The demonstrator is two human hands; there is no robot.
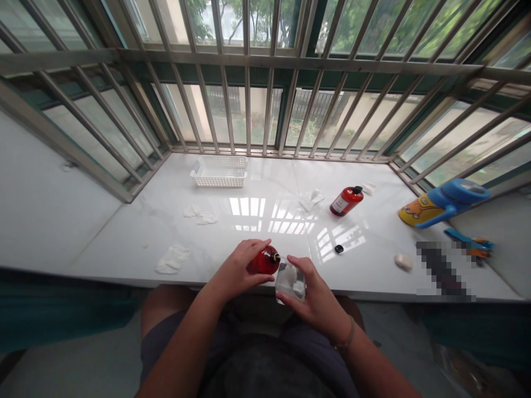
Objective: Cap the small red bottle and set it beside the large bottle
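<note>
My left hand (244, 262) is wrapped round a red bottle (264, 261) near the counter's front edge. The bottle tilts to the right, and its dark neck (274, 258) points at a clear container (291, 281). That container is in my right hand (311, 284), gripped between thumb and fingers close beside the bottle. Something whitish shows inside it, too unclear to name. A small black cap (339, 249) lies on the counter to the right of my hands.
On the white counter (265, 177) stand a white basket (219, 178), another red bottle (345, 201) with a black top and a blue-yellow flask (440, 204). Crumpled tissues (173, 260) lie to the left. A pale lump (403, 262) lies right. Window bars (249, 105) close the back.
</note>
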